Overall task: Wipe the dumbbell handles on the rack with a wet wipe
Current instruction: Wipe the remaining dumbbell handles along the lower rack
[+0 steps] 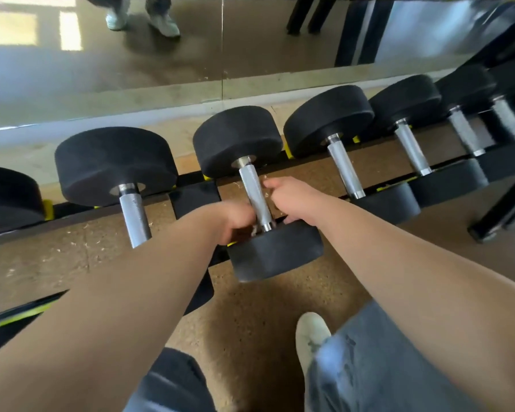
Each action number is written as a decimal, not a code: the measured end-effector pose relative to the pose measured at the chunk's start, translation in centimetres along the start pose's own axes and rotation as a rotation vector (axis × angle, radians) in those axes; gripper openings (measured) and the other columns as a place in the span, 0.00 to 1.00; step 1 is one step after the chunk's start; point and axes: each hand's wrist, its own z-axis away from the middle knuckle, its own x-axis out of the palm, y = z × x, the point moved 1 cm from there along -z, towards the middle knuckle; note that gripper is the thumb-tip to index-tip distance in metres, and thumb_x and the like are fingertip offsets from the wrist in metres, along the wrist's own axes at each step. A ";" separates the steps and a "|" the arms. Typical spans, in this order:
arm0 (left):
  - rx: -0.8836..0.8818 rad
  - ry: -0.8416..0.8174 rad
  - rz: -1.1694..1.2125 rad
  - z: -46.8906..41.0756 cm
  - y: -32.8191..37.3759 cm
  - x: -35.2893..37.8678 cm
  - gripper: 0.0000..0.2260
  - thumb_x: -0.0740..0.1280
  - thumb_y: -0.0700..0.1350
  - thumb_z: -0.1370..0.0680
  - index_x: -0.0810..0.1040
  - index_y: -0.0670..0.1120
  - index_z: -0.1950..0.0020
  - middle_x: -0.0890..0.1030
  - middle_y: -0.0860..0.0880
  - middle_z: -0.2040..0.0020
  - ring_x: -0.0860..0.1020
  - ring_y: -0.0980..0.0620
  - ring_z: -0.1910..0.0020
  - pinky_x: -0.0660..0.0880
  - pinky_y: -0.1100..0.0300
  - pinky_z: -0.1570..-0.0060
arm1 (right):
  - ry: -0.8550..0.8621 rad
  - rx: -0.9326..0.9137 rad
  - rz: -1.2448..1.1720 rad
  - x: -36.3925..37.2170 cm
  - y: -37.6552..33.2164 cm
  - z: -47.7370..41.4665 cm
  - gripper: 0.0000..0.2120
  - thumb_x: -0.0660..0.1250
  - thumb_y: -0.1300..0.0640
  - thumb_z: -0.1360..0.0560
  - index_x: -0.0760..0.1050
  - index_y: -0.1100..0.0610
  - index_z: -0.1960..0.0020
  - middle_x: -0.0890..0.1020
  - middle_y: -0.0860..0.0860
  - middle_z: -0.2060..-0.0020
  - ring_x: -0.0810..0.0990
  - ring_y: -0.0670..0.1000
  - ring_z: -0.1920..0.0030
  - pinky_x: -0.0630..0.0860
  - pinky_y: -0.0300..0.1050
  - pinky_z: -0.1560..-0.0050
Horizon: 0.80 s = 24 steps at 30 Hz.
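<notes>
A row of black dumbbells with knurled steel handles lies on the rack (192, 200). Both my arms reach to the middle dumbbell handle (254, 191). My left hand (235, 223) curls at the near end of that handle, by the near weight head (275, 254). On the handle's right side, my right hand (293, 200) has its fingers bent toward the steel. Only small pale scraps of the wet wipe (267, 189) show at my right fingertips and by my left hand near the collar; the rest of the wipe is hidden.
More dumbbells lie to the left (133, 215) and right (344, 169) of the middle one. A wall mirror (101, 69) stands right behind the rack. My knees and a pale shoe (311, 334) are over the speckled brown floor below.
</notes>
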 end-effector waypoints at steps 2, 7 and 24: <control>-0.003 -0.031 0.057 -0.1 0.1 0.2 0.11 0.58 0.37 0.17 0.80 0.42 0.42 0.82 0.45 0.62 0.78 0.52 0.68 0.75 0.60 0.65 | 0.015 0.010 -0.031 -0.1 0.3 -0.2 0.24 0.54 0.61 0.15 0.66 0.46 0.21 0.68 0.51 0.23 0.71 0.58 0.27 0.78 0.59 0.34; 0.133 0.089 0.796 -1.7 2.2 -1.4 0.14 0.53 0.38 0.14 0.77 0.43 0.37 0.83 0.46 0.51 0.81 0.51 0.54 0.82 0.55 0.65 | 0.092 0.005 -0.034 -0.3 0.3 -0.7 0.23 0.55 0.61 0.16 0.72 0.47 0.25 0.72 0.53 0.26 0.73 0.59 0.30 0.77 0.58 0.34; 0.273 0.349 0.616 -0.5 1.8 -1.7 0.08 0.64 0.40 0.16 0.78 0.42 0.38 0.85 0.45 0.48 0.84 0.50 0.51 0.82 0.55 0.49 | 0.067 -0.035 0.058 -0.4 0.8 -1.0 0.24 0.55 0.63 0.17 0.72 0.49 0.25 0.73 0.52 0.27 0.75 0.56 0.31 0.75 0.56 0.31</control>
